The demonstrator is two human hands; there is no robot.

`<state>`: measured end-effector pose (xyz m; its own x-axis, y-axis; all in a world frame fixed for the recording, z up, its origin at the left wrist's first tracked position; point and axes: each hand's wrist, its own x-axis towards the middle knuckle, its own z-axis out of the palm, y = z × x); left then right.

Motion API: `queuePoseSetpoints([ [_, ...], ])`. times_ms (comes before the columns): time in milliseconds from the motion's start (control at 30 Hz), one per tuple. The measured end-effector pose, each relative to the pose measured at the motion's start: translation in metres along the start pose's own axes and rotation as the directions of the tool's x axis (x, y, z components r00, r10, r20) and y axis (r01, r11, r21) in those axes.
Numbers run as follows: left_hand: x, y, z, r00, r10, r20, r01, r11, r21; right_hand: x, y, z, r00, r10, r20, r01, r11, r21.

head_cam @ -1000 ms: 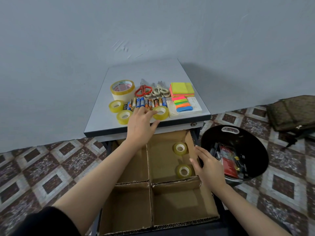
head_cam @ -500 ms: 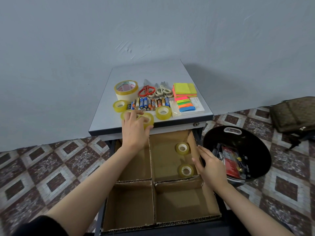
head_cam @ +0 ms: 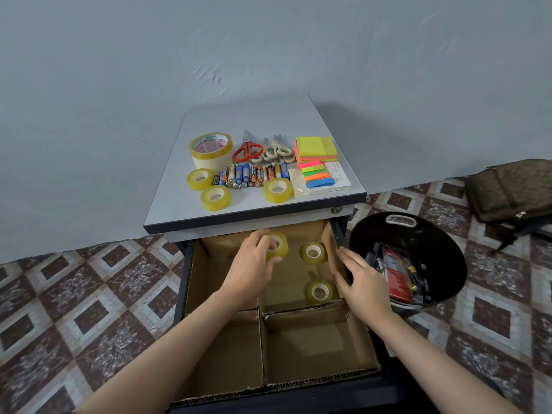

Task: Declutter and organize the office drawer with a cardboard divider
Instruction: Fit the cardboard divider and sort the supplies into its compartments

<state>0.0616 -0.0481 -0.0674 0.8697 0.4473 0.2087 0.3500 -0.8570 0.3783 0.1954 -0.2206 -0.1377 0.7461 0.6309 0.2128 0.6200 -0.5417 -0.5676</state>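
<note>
With left fingers [head_cam: 263,239], grips a yellowish tape roll [head_cam: 281,248] over the far right compartment of the cardboard divider [head_cam: 313,339], near two rolls [head_cam: 312,252] lying there. Rests right fingers [head_cam: 349,258], straight, against the divider's right wall.

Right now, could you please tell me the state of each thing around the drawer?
Drawer: pulled open.
Cardboard divider: sitting in the drawer, four compartments.
Left hand: grips a tape roll over the far compartments.
Right hand: fingers straight, resting on the divider's right wall.
Loose tape rolls: lying flat in the far right compartment.
Scissors: closed, on the desk top.
Bin: uncovered, holding clutter.
</note>
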Motion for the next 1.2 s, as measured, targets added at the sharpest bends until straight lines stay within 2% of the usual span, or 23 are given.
queuePoseSetpoints([
  [200, 0.011, -0.005, 0.026, 0.979, -0.070, 0.191, 0.060, 0.997, 0.055, -0.001, 0.000, 0.000, 1.000, 0.001, -0.010, 0.000, 0.999, 0.034],
  [367, 0.035, -0.002, 0.043, 0.955, -0.139, 0.262, 0.135, 0.990, 0.033, -0.001, 0.002, 0.001, 1.000, 0.000, -0.022, 0.001, 0.997, 0.071],
  [600, 0.059, -0.010, 0.067, 0.885, -0.216, 0.412, 0.139, 0.968, 0.208, -0.001, 0.005, 0.004, 0.999, 0.019, -0.032, -0.014, 0.990, 0.137],
  [800, 0.066, -0.014, 0.077, 0.870, -0.223, 0.440, 0.088, 0.948, 0.306, 0.000, 0.004, 0.004, 0.999, 0.023, -0.044, -0.016, 0.988, 0.151],
  [1000, 0.062, -0.014, 0.079, 0.872, -0.279, 0.403, 0.107, 0.911, 0.398, -0.001, 0.003, 0.004, 0.999, 0.022, -0.046, -0.016, 0.991, 0.130],
  [1200, 0.054, -0.008, 0.062, 0.904, -0.181, 0.388, 0.022, 0.924, 0.382, -0.001, 0.004, 0.003, 1.000, 0.018, -0.002, -0.018, 0.995, 0.095],
])
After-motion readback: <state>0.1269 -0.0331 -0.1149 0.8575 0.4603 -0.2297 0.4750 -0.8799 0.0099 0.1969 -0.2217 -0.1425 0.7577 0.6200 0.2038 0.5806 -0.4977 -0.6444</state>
